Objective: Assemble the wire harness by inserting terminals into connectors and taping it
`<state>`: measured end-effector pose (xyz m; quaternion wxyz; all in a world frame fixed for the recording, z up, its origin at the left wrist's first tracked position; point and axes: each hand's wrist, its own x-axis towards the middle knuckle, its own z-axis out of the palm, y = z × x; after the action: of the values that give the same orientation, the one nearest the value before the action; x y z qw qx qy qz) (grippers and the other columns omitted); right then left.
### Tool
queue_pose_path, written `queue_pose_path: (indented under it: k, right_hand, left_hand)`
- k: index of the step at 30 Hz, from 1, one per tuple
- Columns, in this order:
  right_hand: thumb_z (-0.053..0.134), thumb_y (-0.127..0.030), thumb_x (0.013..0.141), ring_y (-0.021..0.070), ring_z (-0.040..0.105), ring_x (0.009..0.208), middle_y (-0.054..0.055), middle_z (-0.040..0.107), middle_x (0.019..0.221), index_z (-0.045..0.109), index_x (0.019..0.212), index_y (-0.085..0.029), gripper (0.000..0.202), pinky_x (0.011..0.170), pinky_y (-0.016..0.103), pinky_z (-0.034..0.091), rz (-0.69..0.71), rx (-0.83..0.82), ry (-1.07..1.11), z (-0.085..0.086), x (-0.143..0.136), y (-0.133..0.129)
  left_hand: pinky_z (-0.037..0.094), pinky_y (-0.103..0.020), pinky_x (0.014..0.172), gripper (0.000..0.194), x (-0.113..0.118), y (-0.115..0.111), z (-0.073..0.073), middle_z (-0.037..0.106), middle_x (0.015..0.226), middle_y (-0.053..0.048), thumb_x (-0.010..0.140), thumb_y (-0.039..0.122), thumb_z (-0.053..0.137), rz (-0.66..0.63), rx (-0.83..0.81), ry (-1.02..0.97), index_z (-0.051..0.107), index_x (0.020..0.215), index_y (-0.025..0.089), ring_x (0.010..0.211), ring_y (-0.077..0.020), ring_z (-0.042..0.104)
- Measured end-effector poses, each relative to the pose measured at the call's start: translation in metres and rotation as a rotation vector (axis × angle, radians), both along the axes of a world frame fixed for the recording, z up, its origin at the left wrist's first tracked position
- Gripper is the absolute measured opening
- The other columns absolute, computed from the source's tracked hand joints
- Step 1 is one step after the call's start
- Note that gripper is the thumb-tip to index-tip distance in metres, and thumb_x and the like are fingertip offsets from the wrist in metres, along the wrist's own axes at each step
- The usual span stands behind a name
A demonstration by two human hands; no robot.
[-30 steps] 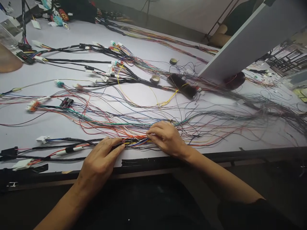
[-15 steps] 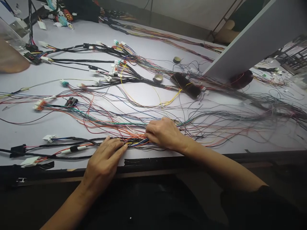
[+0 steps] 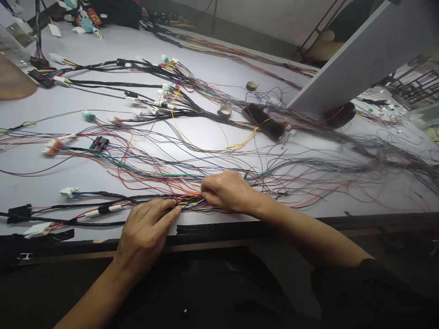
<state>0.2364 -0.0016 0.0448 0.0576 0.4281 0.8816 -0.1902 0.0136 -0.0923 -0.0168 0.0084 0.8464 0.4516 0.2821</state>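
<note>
A bundle of black, blue and yellow wires (image 3: 190, 201) runs along the table's front edge. My left hand (image 3: 147, 226) lies over its left part, the fingers resting closely on the wires and hiding what is under them. To the right, my right hand (image 3: 226, 189) is closed round the same bundle, its fingertips bent down out of sight. Left of my left hand, black-sleeved branches end in a white connector (image 3: 39, 229), a black connector (image 3: 19, 213) and a smaller white connector (image 3: 69, 192). Loose orange and red wires (image 3: 171, 183) pass just behind both hands.
Behind lie more harnesses (image 3: 202, 113), two tape rolls (image 3: 225, 111) (image 3: 251, 86) and a dark brown object (image 3: 263, 121) across the wires. A pale upright panel (image 3: 346, 59) rises at the right. Another person's arm (image 3: 322, 46) shows at the back, and a skin-coloured part (image 3: 15, 80) at the left edge.
My right hand has shifted slightly left along the bundle, nearer my left hand. The whole view has also moved a little. Both hands keep about the same pose.
</note>
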Motion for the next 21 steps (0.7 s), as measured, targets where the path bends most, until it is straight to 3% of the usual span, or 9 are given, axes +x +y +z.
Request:
queue_pose_path:
  k: [5, 8, 10, 15, 21]
  right_hand:
    - [0.056, -0.021, 0.08, 0.013, 0.057, 0.066, -0.002, 0.07, 0.078, 0.067, 0.079, -0.022, 0.011, 0.056, 0.026, 0.025, -0.268, 0.004, -0.066, -0.002, 0.022, 0.009]
    - [0.057, -0.024, 0.083, 0.0126, 0.056, 0.066, -0.002, 0.069, 0.076, 0.066, 0.081, -0.022, 0.01, 0.059, 0.025, 0.026, -0.371, 0.051, -0.042, -0.005, 0.032, 0.013]
    - [0.057, -0.028, 0.087, 0.0134, 0.058, 0.072, -0.001, 0.07, 0.082, 0.066, 0.087, -0.022, 0.011, 0.064, 0.027, 0.029, -0.303, 0.128, 0.044, -0.007, 0.033, 0.011]
    - [0.049, -0.031, 0.097, 0.0151, 0.057, 0.091, 0.003, 0.069, 0.101, 0.065, 0.099, -0.021, 0.02, 0.08, 0.031, 0.028, 0.126, 0.241, 0.251, -0.015, 0.023, -0.006]
    - [0.048, -0.04, 0.097, 0.0151, 0.052, 0.08, 0.003, 0.065, 0.089, 0.063, 0.088, -0.018, 0.028, 0.079, 0.032, 0.027, 0.189, 0.279, 0.143, -0.026, 0.033, -0.019]
  left_hand:
    - [0.043, -0.038, 0.09, 0.03, -0.003, 0.0, -0.002, 0.068, 0.112, -0.007, 0.086, 0.008, 0.056, -0.006, -0.022, -0.013, 0.065, 0.11, 0.023, 0.105, -0.0239, 0.061]
    - [0.044, -0.039, 0.09, 0.029, -0.003, 0.0, -0.002, 0.068, 0.113, -0.007, 0.086, 0.009, 0.055, 0.001, -0.016, -0.022, 0.065, 0.11, 0.023, 0.106, -0.0243, 0.061]
    - [0.044, -0.039, 0.09, 0.029, -0.002, 0.0, -0.002, 0.068, 0.112, -0.007, 0.086, 0.009, 0.055, 0.002, -0.012, -0.033, 0.066, 0.109, 0.023, 0.106, -0.0245, 0.061]
    - [0.044, -0.04, 0.09, 0.031, -0.001, 0.0, 0.0, 0.068, 0.111, -0.009, 0.085, 0.006, 0.057, -0.015, 0.008, -0.046, 0.064, 0.111, 0.021, 0.105, -0.0253, 0.061]
    - [0.043, -0.04, 0.09, 0.031, -0.003, 0.0, -0.002, 0.067, 0.112, -0.008, 0.086, 0.008, 0.056, 0.006, -0.032, -0.056, 0.065, 0.111, 0.023, 0.106, -0.025, 0.06]
